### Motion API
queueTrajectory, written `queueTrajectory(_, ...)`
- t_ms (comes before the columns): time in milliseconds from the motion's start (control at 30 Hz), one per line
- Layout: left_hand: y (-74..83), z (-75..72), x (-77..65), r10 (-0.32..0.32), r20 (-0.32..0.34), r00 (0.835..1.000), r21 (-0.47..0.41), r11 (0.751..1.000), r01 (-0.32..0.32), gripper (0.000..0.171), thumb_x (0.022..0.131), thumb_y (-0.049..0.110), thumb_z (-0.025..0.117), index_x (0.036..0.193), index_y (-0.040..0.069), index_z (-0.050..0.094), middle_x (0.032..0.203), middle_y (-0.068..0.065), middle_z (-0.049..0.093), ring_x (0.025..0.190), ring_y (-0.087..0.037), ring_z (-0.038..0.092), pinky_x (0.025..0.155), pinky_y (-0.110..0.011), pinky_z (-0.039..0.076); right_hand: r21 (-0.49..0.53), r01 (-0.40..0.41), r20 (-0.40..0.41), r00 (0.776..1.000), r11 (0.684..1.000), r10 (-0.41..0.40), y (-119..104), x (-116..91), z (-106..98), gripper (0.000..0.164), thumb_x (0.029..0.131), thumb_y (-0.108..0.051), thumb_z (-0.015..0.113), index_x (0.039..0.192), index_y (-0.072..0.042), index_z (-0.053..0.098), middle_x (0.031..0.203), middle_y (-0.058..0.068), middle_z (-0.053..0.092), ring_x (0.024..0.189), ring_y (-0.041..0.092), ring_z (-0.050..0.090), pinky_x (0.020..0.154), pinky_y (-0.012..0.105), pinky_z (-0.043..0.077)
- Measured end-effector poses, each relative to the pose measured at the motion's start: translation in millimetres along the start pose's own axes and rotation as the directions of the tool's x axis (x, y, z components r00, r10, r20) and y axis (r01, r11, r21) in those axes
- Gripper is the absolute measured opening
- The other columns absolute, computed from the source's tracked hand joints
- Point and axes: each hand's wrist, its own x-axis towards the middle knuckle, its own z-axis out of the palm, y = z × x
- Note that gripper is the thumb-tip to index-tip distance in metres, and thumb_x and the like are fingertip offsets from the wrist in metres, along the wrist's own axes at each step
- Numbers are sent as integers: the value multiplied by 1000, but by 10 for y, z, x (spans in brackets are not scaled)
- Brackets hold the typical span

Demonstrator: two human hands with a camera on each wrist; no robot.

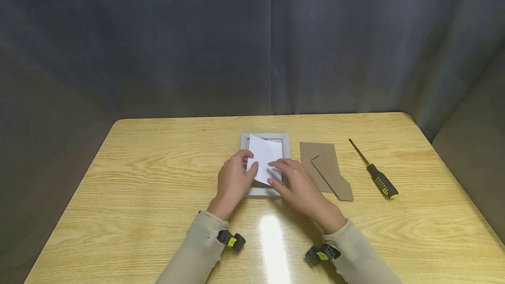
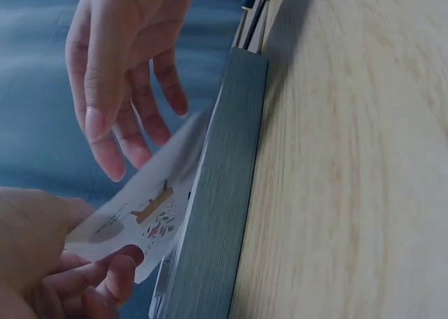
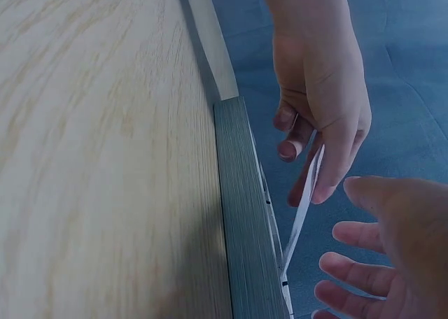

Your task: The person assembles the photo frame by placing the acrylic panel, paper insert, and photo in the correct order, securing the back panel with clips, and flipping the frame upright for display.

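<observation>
Between finger and thumb my left hand (image 1: 234,178) pinches the left edge of a white card (image 1: 262,152). The card tilts over a grey picture frame (image 1: 263,192) that lies on the table, its far end close to the frame's inside. The left wrist view reveals a printed picture (image 2: 154,206) and small lettering on the card's underside. My right hand (image 1: 304,187) hovers at the card's right side with relaxed, spread fingers and holds nothing. The card and hands cover much of the frame's inside.
Right of the frame lies a brown backing board (image 1: 321,157) with an angled stand leg (image 1: 337,184) on it. Farther right rests a black and yellow screwdriver (image 1: 380,179), its tip pointing away. A dark curtain (image 1: 197,56) hangs behind the wooden table (image 1: 138,196).
</observation>
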Motion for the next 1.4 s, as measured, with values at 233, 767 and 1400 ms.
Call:
queueTrajectory(233,1,25,-14,49,13,999,47,998,-50,26,87,31,59,103,13,69,83,-3,67,49,-9,47,47,-29,40,-1,1,-7,1000,1000,-1,-5,-3,-5,43,89,-39,60,120,-10,64,122,10,60,114,26,52,97,44,40)
queueTrajectory(767,6,8,-73,144,154,978,335,923,-189,37,86,42,59,103,14,75,84,-3,56,72,-16,51,52,-29,42,-3,-1,1,1000,1000,1,-10,0,3,42,89,-38,58,120,-11,64,121,8,60,112,24,53,94,42,42)
queueTrajectory(1400,-44,4,-116,122,225,967,345,918,-196,29,82,22,69,109,14,73,85,-3,56,73,-15,47,52,-26,41,8,3,0,1000,1000,-3,-3,3,9,42,90,-38,58,120,-9,64,121,10,60,114,25,53,97,42,40)
